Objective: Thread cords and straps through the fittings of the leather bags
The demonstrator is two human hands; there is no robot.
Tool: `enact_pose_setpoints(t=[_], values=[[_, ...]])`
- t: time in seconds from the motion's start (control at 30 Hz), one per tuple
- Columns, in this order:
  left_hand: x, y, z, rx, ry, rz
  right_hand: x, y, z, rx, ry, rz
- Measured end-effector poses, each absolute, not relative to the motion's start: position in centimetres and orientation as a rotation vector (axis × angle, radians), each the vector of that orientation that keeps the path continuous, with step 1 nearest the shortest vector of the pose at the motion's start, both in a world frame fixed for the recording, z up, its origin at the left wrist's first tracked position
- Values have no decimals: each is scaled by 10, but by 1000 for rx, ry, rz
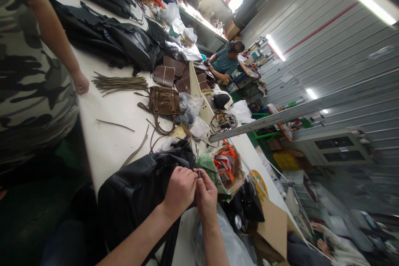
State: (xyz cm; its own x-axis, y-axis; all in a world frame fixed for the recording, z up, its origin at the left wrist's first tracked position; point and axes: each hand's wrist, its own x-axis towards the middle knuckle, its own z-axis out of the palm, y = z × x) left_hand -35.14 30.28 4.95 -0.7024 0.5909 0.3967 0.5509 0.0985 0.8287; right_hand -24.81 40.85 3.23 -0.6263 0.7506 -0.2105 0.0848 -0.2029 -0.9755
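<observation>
A black leather bag [137, 193] lies on the white table [109, 133] right in front of me. My left hand [180, 191] and my right hand [206, 194] meet at the bag's upper right edge. Both are closed in a pinch around a small dark part of the bag, perhaps a zipper pull or strap end [198, 173]. The fingers hide most of it. A black strap hangs down from the bag under my left forearm.
A person in a camouflage shirt [31, 70] stands at the left, fist on the table. Brown leather bags [163, 102], black bags [109, 37], loose straps [120, 83], plastic bags and a box of orange straps [224, 166] crowd the table. Another person [226, 62] sits far back.
</observation>
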Motion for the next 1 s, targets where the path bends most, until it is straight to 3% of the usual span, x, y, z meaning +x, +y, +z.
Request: enact_pose_setpoints(t=[0.23, 0.5, 0.7, 1.0], values=[[-353, 303, 45, 1206, 2271, 1739, -243, 407, 29, -1015, -1564, 1891], [-356, 298, 44, 1042, 1872, 1906, -234, 418, 27, -1014, -1623, 1813], [-347, 299, 40, 784, 1938, 1949, -234, 417, 31, -991, -1683, 1827], [-343, 305, 44, 907, 2090, 1951, -237, 410, 34, -975, -1694, 1848]])
